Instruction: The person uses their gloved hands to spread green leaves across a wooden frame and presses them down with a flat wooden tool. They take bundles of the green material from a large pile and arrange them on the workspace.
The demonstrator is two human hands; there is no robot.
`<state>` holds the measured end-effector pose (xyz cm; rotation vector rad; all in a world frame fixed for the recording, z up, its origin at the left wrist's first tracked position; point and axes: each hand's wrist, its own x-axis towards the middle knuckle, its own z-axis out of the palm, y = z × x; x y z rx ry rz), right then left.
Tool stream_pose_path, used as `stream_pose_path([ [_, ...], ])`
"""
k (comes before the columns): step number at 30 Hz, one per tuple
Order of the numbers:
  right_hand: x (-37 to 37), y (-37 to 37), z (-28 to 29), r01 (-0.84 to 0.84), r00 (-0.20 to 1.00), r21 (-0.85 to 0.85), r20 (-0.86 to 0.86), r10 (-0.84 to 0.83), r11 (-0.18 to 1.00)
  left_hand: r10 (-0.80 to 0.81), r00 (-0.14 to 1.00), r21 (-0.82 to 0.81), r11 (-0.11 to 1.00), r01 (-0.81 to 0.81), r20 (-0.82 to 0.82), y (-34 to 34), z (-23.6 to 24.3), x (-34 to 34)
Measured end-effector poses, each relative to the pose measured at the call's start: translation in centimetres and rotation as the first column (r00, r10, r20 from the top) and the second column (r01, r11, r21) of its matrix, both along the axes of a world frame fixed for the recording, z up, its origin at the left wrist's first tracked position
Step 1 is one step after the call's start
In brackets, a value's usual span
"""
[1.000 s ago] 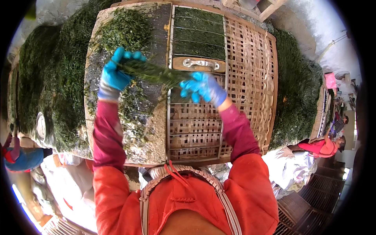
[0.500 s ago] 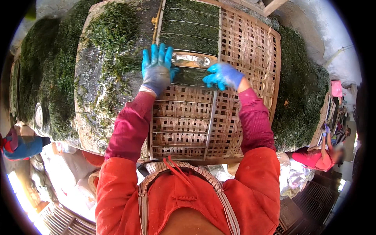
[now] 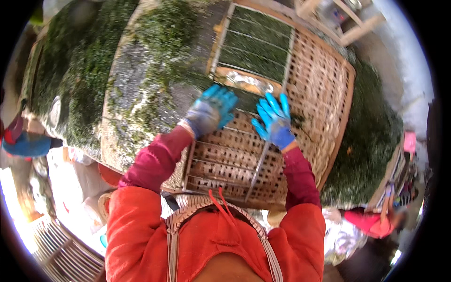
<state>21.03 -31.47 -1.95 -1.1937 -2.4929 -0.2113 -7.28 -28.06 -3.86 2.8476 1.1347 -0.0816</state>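
Note:
A metal frame with thin cross bars (image 3: 260,170) lies on a woven bamboo mat (image 3: 319,89). Dark green, finely shredded seaweed (image 3: 256,35) fills its far compartments; the near ones show bare weave. Across the frame rests a wooden piece with a shiny metal fitting (image 3: 249,83), just beyond my hands. My left hand (image 3: 210,112), in a blue glove, lies with fingers stretched out at the left end of a green strip. Also gloved in blue, my right hand (image 3: 275,121) spreads its fingers at the strip's right end, over the frame's side bar. Neither hand holds anything.
Loose seaweed is heaped on a wet grey board (image 3: 136,89) to the left, with more dark heaps (image 3: 364,155) at the right. A wooden stand (image 3: 340,21) is at the far right. Two people work at the left and right edges; a slatted rack (image 3: 66,251) is at lower left.
The view has turned and shifted. My right hand has gone from loosely curled to fingers spread. Both hands now lie nearer me along the frame, just below the wooden piece.

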Motion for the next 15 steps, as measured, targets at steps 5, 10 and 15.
stream_pose_path([
  [5, -11.5, 6.3, 4.8, -0.248, 0.868, 0.081, -0.424, 0.259, 0.965, 0.022, 0.989, 0.062, 0.998, -0.032, 0.149, -0.9, -0.9, -0.7],
  [10, -25.7, 15.7, 3.0, -0.005, 0.763, -0.104, -0.644, -0.064, 0.995, 0.22, 0.861, -0.321, 0.944, -0.07, 0.459, -1.4, 1.3, -0.7],
  [15, -32.0, 17.9, -1.5, -0.16, 0.83, -0.004, -0.542, 0.132, 0.987, 0.396, 0.197, -0.416, 0.907, 0.071, 0.897, -1.0, -13.4, 2.0],
])
